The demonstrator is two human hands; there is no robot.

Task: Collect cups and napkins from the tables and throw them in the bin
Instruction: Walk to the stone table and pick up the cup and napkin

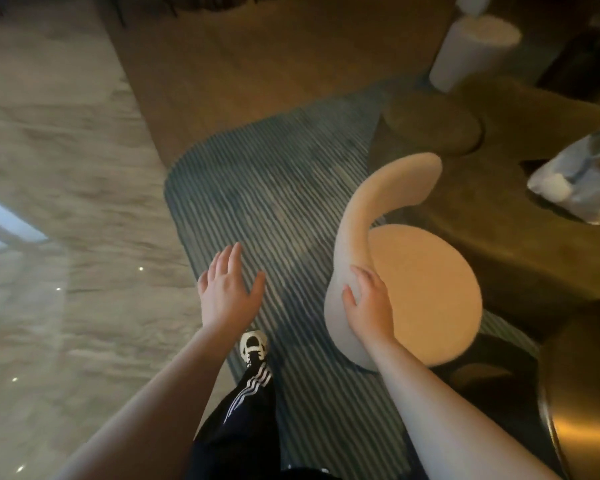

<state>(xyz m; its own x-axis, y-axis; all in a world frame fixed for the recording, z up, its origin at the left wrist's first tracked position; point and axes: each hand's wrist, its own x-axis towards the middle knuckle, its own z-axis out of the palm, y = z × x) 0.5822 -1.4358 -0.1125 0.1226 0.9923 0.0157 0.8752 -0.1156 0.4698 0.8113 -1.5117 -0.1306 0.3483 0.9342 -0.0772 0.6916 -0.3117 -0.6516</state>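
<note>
Hands were both in view from the head camera. We saw the right hand resting on the curved backrest of a cream chair, fingers and thumb wrapped over its padded edge, so that grip held the chair back. The left hand hung over the striped rug with fingers spread and straight, holding nothing. We noted a crumpled clear plastic bag lying on the dark brown counter to the right of the chair, with a small white object inside it; blur kept us from telling whether that was a cup or a napkin. A white cylinder stood on the floor beyond the counter. One black-and-white shoe stepped on the rug.
</note>
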